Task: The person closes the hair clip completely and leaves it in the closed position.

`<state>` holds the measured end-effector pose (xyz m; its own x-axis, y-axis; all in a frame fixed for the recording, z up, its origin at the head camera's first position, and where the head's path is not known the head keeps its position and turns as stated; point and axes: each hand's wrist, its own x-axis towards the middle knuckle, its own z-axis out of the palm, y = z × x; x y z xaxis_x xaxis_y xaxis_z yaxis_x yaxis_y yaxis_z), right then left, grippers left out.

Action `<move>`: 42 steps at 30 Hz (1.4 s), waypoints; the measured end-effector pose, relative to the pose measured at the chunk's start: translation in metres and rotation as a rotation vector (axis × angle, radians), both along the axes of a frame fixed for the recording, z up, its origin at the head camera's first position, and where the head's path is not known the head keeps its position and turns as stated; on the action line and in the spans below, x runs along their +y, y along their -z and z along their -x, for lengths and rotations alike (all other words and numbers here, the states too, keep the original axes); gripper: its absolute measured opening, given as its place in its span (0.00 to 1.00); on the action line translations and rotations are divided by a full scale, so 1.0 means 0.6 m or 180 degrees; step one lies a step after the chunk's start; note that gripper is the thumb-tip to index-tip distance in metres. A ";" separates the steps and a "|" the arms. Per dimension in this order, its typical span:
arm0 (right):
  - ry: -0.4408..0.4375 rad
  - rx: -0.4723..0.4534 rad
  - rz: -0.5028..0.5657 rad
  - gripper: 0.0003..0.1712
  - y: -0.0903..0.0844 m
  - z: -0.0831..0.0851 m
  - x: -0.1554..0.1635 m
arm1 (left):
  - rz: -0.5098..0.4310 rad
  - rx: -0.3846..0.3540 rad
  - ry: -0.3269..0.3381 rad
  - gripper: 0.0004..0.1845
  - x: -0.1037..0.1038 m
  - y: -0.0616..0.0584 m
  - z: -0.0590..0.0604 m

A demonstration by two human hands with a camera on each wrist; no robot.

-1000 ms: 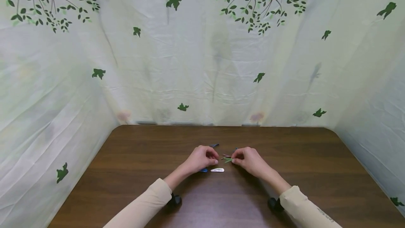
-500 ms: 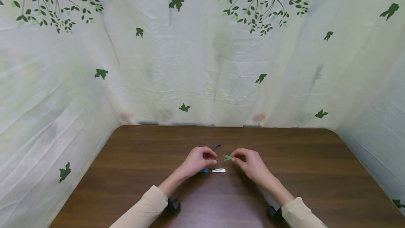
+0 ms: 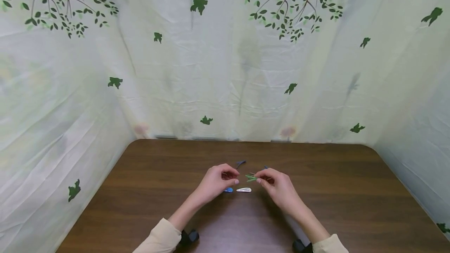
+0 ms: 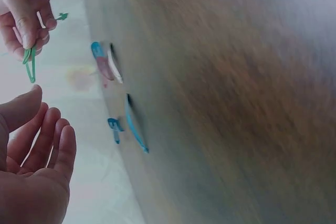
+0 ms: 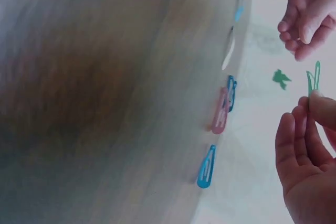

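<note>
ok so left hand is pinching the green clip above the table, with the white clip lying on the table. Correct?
Wrong hand: the right hand is pinching the green clip above the table, with the white clip lying on the table. The head view shows it; in the left wrist view the left hand holds nothing.

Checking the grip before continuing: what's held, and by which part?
Right hand pinches the green clip by one end, splayed end free. Left hand holds nothing.
</note>
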<state>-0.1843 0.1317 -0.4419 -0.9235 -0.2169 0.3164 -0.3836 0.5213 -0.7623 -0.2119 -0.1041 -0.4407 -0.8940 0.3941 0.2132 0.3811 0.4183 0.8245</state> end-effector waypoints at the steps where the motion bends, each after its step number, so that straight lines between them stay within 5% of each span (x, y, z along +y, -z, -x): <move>1: -0.0010 -0.0002 0.0014 0.12 -0.001 -0.003 0.000 | -0.0025 0.0022 -0.0005 0.10 -0.001 -0.001 -0.003; 21: -0.0097 0.0181 0.0398 0.13 -0.035 -0.067 -0.006 | -0.0385 0.0163 -0.0068 0.12 -0.017 -0.033 -0.085; 31: -0.0263 0.0361 0.0615 0.10 -0.049 -0.103 -0.008 | -0.0340 0.0466 -0.0018 0.14 -0.024 -0.046 -0.124; 42: -0.0405 0.0473 0.0694 0.09 -0.050 -0.128 -0.003 | -0.0500 0.0566 0.0039 0.12 -0.028 -0.049 -0.150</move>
